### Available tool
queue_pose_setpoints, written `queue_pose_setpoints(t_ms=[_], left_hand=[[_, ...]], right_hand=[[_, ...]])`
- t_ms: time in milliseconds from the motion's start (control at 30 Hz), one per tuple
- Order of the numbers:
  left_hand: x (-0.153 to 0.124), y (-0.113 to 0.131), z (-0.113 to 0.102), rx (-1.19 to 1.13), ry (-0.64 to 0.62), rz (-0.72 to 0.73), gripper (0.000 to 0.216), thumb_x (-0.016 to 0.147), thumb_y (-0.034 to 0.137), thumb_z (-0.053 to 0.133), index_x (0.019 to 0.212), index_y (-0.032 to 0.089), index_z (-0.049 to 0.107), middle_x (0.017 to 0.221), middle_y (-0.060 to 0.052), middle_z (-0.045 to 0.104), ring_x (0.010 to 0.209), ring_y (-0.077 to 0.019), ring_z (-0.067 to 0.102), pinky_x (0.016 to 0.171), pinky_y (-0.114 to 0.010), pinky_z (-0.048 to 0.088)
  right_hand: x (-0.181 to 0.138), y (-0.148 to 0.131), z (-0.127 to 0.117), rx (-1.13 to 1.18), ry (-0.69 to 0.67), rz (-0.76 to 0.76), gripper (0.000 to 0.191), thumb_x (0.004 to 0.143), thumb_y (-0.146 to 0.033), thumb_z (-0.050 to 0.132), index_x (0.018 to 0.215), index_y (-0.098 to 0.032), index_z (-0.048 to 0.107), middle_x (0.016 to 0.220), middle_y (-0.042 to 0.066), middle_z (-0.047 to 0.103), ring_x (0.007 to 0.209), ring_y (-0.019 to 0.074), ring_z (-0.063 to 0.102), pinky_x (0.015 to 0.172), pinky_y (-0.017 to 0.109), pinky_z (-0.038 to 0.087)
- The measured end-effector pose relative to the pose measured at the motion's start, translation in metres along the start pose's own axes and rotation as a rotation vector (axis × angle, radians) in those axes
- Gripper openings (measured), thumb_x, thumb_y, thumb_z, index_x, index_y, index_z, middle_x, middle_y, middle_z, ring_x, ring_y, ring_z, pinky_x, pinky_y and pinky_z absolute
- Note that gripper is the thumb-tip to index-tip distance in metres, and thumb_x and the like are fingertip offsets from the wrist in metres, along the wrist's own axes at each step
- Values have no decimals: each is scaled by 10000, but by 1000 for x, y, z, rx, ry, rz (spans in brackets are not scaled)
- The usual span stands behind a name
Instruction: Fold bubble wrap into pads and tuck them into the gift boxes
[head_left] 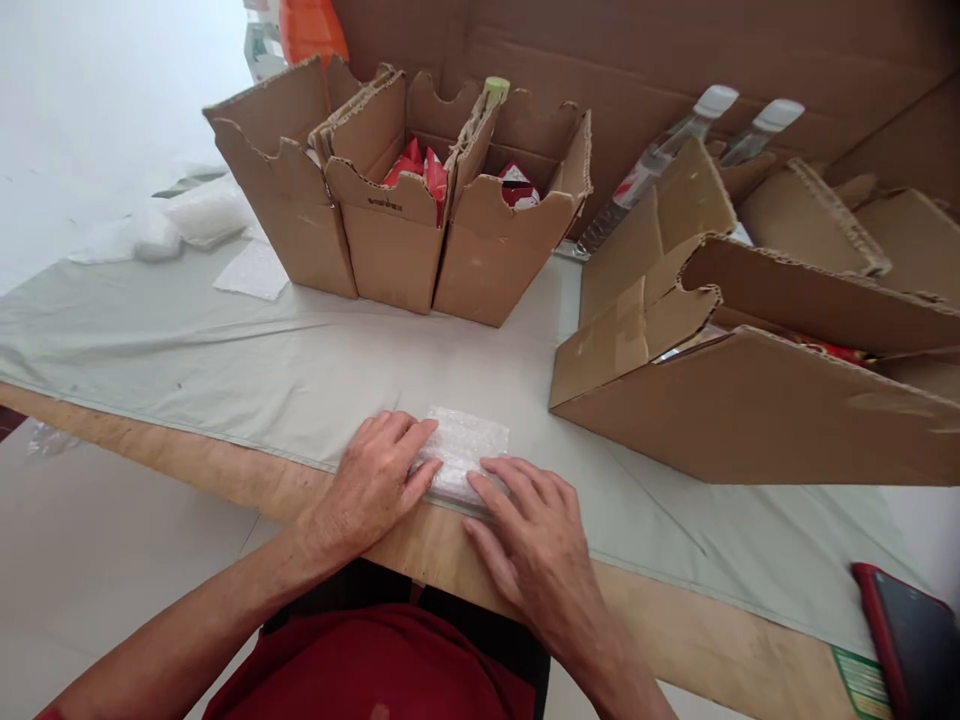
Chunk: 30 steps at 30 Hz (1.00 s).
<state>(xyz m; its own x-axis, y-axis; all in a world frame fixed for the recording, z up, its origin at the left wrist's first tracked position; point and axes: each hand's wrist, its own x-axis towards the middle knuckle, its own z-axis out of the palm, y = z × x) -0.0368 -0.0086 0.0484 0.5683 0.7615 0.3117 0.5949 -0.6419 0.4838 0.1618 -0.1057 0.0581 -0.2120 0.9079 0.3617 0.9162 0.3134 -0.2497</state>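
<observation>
Just left of the frame's lower centre, the left hand (384, 468) rests loosely curled on the bubble wrap (471, 442); light, even pressure should hold it square. Translucent, whitish and dimpled, it lies on the bench (259, 488). The right hand (536, 520), fingers parted, touches its lower right.

Bubble wrap (471, 437) partly hidden by fingers (495, 495), orange object (309, 32) cropped above

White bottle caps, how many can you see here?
2. One white cap tops a clear bottle behind the right-hand cardboard boxes; the other white cap tops the second bottle, just right of it. Others may be hidden.
</observation>
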Motion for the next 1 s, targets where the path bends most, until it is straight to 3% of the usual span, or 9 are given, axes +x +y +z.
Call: queue_pose_setpoints(t_ms=[167,300,367,467,533,633,700,833,1000], left_hand=[[-16,12,-23,-425,112,-281,270,966,284,604,1212,197,674,1036,-86,713,939,-219,671,808,-359,584],[-35,25,-25,-1045,-63,-643,468,907,401,700,1319,190,634,1218,-128,728,1082,-257,698,821,-358,623],[-39,30,-16,-1278,-125,-705,579,866,412,764,1374,187,601,1267,-133,720,1171,-271,675,922,-371,603],[-40,36,-5,-1411,-148,-733,513,859,405,803,1312,224,643,1157,-68,752,1099,-213,682,970,-318,557],[-38,41,-3,-1411,-155,-732,427,859,421,809,1223,237,681,1059,-33,756,978,-176,680,897,-276,555],[-33,47,-3,-1375,-160,-681,363,860,467,797,1109,220,706,977,-25,740,907,-169,660,851,-265,540],[-30,51,-1,-1347,-177,-643,353,860,486,787,1071,215,708,961,-27,733,905,-175,655,844,-268,535],[-17,58,0,-1212,-259,-529,339,882,492,742,1068,211,705,937,-40,731,867,-188,661,802,-287,552],[39,84,-19,-733,-25,-80,478,921,318,674,1388,311,573,1424,-88,622,1171,-257,650,1009,-416,552]], right_hand=[[17,13,4,189,43,139,223,1021,-204,535,1191,-212,679,1084,85,763,1058,264,674,907,435,512],[12,2,-4,396,92,299,213,1012,-266,568,1172,-251,709,1071,78,754,999,240,695,861,390,559],[6,-9,-8,469,90,288,198,1002,-246,578,1147,-258,713,1048,65,756,986,228,693,855,370,565],[-6,-20,-15,547,73,276,203,1005,-218,569,1146,-278,702,1069,41,758,1041,210,682,925,365,557],[-17,-20,-18,591,100,351,236,997,-280,601,1217,-288,686,1253,66,718,1192,231,648,1000,392,543],[-33,-13,-20,840,67,525,517,937,-455,693,1413,-286,579,1447,122,616,1282,269,627,1028,414,549],[-42,-9,-21,1063,23,625,593,908,-521,717,1420,-262,564,1322,126,691,1142,251,699,952,375,582],[-50,-4,-30,1142,74,781,373,908,-525,710,1102,-206,713,916,59,726,801,189,679,725,282,562],[-60,13,-59,1066,232,870,323,886,-530,724,1009,-231,730,826,24,708,712,175,631,653,262,520]])
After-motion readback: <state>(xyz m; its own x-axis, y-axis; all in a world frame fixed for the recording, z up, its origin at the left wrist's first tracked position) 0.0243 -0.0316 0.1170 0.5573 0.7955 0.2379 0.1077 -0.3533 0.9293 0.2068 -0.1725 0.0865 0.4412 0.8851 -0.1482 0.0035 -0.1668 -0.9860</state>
